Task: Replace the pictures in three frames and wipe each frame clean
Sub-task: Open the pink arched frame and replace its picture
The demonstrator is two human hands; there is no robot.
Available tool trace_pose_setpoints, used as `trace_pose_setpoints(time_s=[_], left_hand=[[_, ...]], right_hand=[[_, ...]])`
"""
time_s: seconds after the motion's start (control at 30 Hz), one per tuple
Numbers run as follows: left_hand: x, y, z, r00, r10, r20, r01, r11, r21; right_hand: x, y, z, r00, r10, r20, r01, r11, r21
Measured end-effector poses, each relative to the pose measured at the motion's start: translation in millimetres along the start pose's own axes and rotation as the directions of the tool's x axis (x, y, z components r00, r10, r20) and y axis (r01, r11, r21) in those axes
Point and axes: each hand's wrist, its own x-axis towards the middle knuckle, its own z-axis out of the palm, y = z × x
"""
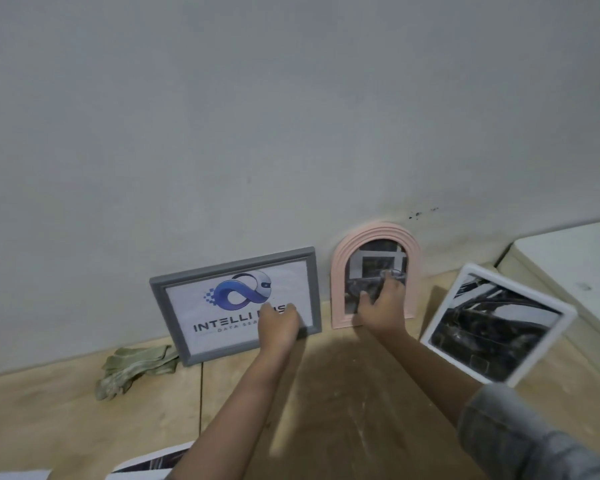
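Observation:
A grey rectangular frame [232, 268] with a blue logo picture leans against the wall. My left hand [279, 323] rests on its lower right part, fingers over the glass and rim. Right of it stands a pink arched frame [340, 271] holding a black-and-white picture. My right hand [381, 303] touches its front, fingers spread on the glass. A white rectangular frame [565, 317] with a dark picture lies tilted on the table at the right. A crumpled greenish cloth [136, 365] lies left of the grey frame.
The wooden table [343, 393] meets a pale wall [291, 116] at the back. A white box or cabinet [568, 258] stands at the far right. Loose printed pictures [153, 460] lie at the near edge by my left arm.

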Motion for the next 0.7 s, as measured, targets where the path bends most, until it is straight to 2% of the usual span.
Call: trace_pose_setpoints(time_s=[0.17, 0.3, 0.43, 0.53, 0.7], left_hand=[[-11.9, 37.1, 67.9, 0.986, 0.165, 0.031, -0.166, 0.985, 0.039], [-11.5, 63.8, 108.2, 0.976, 0.216, 0.004, -0.215, 0.973, 0.080], [-0.1, 77.1, 127.5, 0.975, 0.212, -0.059, -0.203, 0.970, 0.137], [3.2, 81.8, 133.3, 0.981, 0.175, -0.079, -0.164, 0.978, 0.129], [-6.1, 75.2, 128.3, 0.984, 0.148, -0.099, -0.142, 0.988, 0.060]], right_hand=[[39.5, 23.3, -36.7, 0.998, -0.016, -0.055, 0.015, 1.000, -0.016], [76.8, 33.2, -55.6, 0.999, 0.048, -0.009, -0.048, 0.999, -0.011], [101.7, 38.8, -63.3, 0.997, 0.067, 0.039, -0.069, 0.997, 0.028], [105.6, 45.4, -64.9, 0.994, -0.038, 0.098, 0.031, 0.997, 0.072], [92.5, 54.6, -73.1, 0.955, -0.292, -0.060, 0.296, 0.952, 0.081]])
